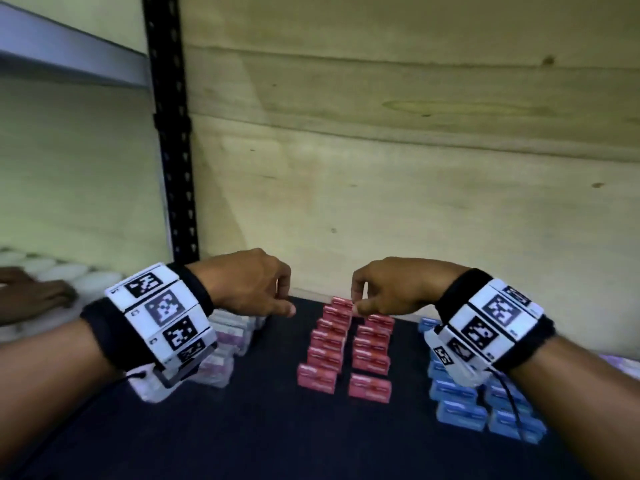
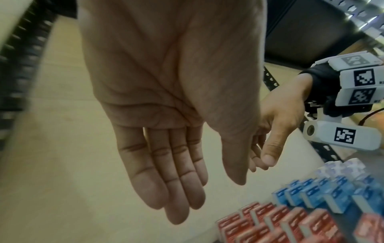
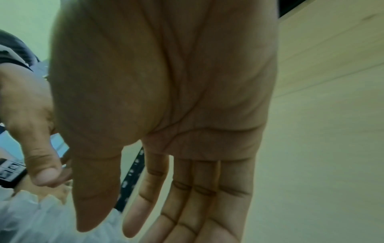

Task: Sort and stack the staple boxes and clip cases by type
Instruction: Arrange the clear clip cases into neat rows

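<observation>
Red staple boxes (image 1: 346,344) stand in two columns in the middle of the dark mat (image 1: 270,410). Blue staple boxes (image 1: 460,400) are stacked to the right, partly hidden under my right wrist. Clear clip cases (image 1: 225,344) with pink contents sit to the left, beneath my left wrist. My left hand (image 1: 277,296) hovers over the mat's far left part, and my right hand (image 1: 360,299) hangs just above the far end of the red columns. In both wrist views the fingers are straight and the palms empty: left hand (image 2: 199,189), right hand (image 3: 124,222). The red boxes (image 2: 280,225) and blue boxes (image 2: 322,194) lie below.
A plywood back panel (image 1: 415,168) rises right behind the mat. A black perforated shelf post (image 1: 173,150) stands at the back left. Another person's hand (image 1: 34,296) rests on white round objects at the far left. Pale patterned boxes (image 2: 343,167) sit beyond the blue ones.
</observation>
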Available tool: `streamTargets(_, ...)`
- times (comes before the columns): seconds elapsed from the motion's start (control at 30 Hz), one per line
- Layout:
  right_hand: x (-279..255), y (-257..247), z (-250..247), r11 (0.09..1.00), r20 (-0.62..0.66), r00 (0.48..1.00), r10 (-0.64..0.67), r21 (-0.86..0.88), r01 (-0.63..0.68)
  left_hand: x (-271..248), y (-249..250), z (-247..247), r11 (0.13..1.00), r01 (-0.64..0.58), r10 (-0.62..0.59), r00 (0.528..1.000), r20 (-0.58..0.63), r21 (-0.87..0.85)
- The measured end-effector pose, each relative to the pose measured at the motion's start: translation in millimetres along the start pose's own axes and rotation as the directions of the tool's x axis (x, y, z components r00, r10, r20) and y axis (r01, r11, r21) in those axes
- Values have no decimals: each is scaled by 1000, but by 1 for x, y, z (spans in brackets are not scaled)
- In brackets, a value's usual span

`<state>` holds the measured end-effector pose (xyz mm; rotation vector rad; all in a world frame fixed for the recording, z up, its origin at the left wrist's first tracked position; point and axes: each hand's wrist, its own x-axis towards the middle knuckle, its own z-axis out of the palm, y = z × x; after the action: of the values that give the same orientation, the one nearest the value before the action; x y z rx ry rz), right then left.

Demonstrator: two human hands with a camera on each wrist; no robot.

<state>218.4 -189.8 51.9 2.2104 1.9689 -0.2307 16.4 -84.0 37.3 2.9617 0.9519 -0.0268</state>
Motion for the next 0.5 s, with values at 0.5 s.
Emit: streamTargets(0.5, 72, -162, 20, 940, 43, 939, -340, 4, 341, -105, -130, 66, 948, 289, -308, 940, -146, -135)
